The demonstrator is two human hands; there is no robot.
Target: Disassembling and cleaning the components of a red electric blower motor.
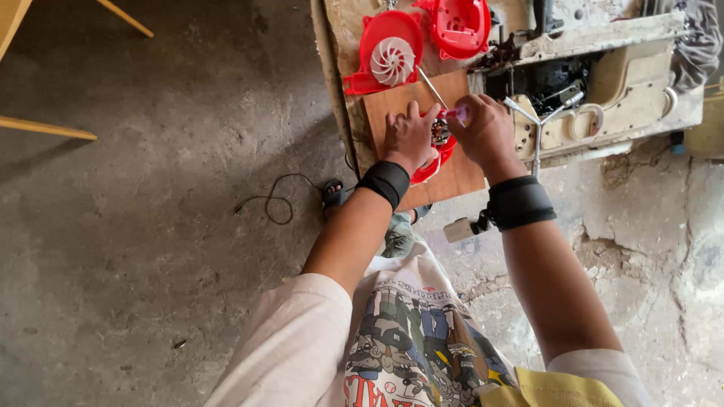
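Red plastic motor housing [436, 154] (light, probably brittle, best gripped by its rim) sits on a wooden board [452, 177], pinned under the spread left hand [409, 137] while the right hand [483, 130] pinches a pink-handled tool [455, 114].

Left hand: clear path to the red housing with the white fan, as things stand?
Probably yes. The left hand rests on the wooden board, and the red fan housing lies just beyond it with nothing between; only the thin metal rod lies alongside.

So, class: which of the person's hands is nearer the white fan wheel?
Left. The left hand lies just below the white fan wheel; the right hand sits further right.
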